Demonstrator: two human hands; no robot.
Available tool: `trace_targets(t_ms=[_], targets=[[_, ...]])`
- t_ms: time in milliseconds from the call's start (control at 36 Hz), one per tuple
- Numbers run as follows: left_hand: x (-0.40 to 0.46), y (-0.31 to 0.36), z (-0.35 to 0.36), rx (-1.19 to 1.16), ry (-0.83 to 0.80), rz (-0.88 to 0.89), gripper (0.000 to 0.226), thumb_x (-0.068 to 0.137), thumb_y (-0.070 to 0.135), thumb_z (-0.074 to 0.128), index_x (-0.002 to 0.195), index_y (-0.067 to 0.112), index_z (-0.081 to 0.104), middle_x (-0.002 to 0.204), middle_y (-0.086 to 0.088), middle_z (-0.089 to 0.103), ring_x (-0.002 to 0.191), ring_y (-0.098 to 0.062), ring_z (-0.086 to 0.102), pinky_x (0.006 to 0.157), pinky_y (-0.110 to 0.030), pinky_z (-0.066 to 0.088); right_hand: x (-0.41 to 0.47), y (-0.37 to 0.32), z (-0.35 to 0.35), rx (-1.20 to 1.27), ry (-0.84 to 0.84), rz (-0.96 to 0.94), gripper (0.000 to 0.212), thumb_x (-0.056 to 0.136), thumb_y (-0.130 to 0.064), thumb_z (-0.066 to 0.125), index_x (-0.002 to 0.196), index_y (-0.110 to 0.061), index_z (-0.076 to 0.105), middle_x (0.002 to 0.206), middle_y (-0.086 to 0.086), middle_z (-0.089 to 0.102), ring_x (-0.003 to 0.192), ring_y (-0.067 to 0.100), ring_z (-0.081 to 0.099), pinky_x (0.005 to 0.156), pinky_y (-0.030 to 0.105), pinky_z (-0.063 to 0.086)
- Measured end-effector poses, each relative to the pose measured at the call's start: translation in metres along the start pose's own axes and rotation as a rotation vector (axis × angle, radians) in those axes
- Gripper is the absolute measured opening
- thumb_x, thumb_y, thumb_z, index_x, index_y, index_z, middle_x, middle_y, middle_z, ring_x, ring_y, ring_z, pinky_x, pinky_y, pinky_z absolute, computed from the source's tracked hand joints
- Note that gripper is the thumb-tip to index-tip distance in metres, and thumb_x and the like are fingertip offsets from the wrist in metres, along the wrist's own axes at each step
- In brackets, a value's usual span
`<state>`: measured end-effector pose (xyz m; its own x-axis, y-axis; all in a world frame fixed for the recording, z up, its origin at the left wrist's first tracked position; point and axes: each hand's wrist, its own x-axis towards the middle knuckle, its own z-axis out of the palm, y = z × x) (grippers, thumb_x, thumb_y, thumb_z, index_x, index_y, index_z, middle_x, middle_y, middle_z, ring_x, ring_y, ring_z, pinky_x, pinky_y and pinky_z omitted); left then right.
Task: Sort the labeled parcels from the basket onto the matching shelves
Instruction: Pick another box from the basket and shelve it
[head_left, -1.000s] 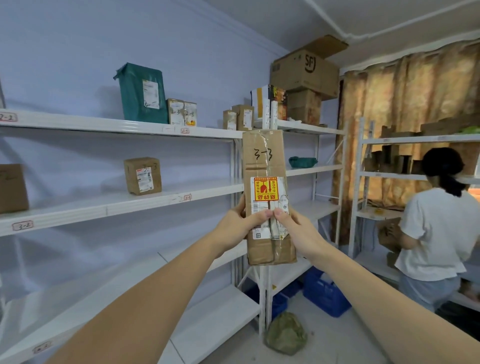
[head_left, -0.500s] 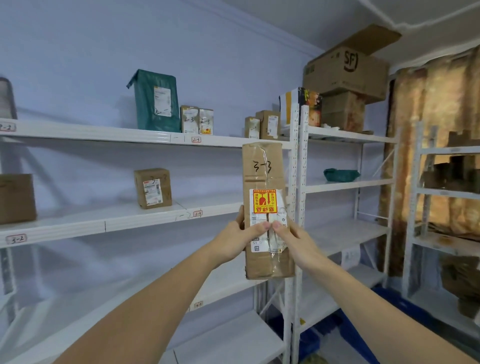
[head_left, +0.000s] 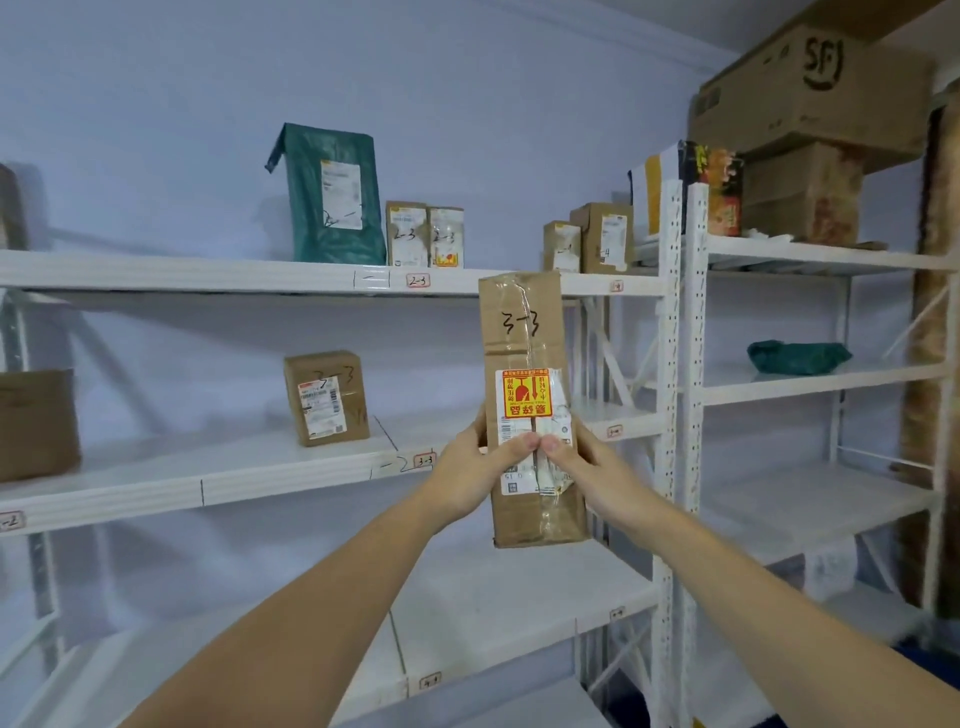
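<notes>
Parcel, a tall taped carton hand-marked "3-3", is held upright in mid-air in front of the shelving, clear of every shelf. Left hand and right hand grasp its lower half from either side, thumbs meeting on the printed label below the orange fragile sticker (which reads upside down, so the carton may be inverted).

Risks noted:
- Grip sits low on a tall carton; the top could tip away during the reach.
- Shelf tag "3-3" lies just left of the hands, with tag "2-3" directly above it; a misread would put the parcel one tier too high.
- Brown box, also marked "3-3", already stands in that bay; a careless push could knock it.
- Narrow base may topple once stood on the shelf.
</notes>
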<state>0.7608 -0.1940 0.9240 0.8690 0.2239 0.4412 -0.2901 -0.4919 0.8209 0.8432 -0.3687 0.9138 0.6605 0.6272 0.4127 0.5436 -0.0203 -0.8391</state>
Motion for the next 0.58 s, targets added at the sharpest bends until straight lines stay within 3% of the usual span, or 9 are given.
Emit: trace_targets(t_ms=[56,139,222,306,417,583], targets=[[0.02,-0.013,-0.003,0.036,0.043,-0.004,0.063,0.087,0.066,0.07,0.143,0.042,0.054,0.129,0.015,0.071,0.11,-0.005,0.072,0.1,-0.036,0.058,0.029,0.014,-0.001,-0.003,-0.023,-0.019,0.038,0.09,-0.065,0.055,0.127,-0.066,0.047,0.118,-0.032,0.07,0.111,-0.004,0.068,0.101,0.031,0.053],[0.05,-0.029,-0.006,0.082,0.104,-0.014,0.059,0.091,0.064,0.067,0.143,0.039,0.054,0.127,0.015,0.071,0.109,-0.004,0.071,0.097,-0.031,0.058,0.073,0.033,-0.003,-0.035,-0.07,-0.055,0.044,0.097,-0.06,0.054,0.14,-0.057,0.045,0.121,-0.032,0.068,0.107,-0.009,0.067,0.097,0.023,0.053],[0.076,-0.047,-0.006,0.125,0.166,-0.04,0.052,0.096,0.055,0.064,0.142,0.033,0.054,0.125,0.013,0.072,0.107,-0.004,0.071,0.088,-0.021,0.058,0.116,0.056,-0.005,-0.065,-0.123,-0.088,0.055,0.095,-0.064,0.056,0.147,-0.051,0.041,0.131,-0.025,0.067,0.116,0.001,0.066,0.104,0.035,0.053],[0.102,-0.066,-0.006,0.157,0.258,-0.065,0.047,0.098,0.048,0.066,0.14,0.029,0.058,0.123,0.011,0.073,0.107,-0.007,0.072,0.096,-0.033,0.059,0.157,0.078,-0.005,-0.06,-0.172,-0.127,0.056,0.097,-0.061,0.057,0.148,-0.051,0.038,0.134,-0.02,0.066,0.118,0.006,0.066,0.105,0.038,0.054],[0.131,-0.079,-0.014,0.202,0.377,-0.075,0.038,0.1,0.038,0.066,0.137,0.03,0.061,0.119,0.016,0.074,0.105,0.0,0.07,0.089,-0.023,0.058,0.208,0.093,0.002,-0.038,-0.235,-0.189,0.058,0.098,-0.058,0.057,0.15,-0.053,0.033,0.135,-0.02,0.064,0.118,0.006,0.066,0.1,0.029,0.054],[0.166,-0.099,-0.045,0.251,0.522,-0.112,0.034,0.101,0.034,0.066,0.134,0.033,0.062,0.117,0.018,0.074,0.108,-0.002,0.069,0.1,-0.037,0.057,0.276,0.101,0.032,0.007,-0.31,-0.26,0.055,0.1,-0.052,0.058,0.149,-0.054,0.033,0.134,-0.023,0.063,0.117,0.002,0.065,0.097,0.024,0.055]])
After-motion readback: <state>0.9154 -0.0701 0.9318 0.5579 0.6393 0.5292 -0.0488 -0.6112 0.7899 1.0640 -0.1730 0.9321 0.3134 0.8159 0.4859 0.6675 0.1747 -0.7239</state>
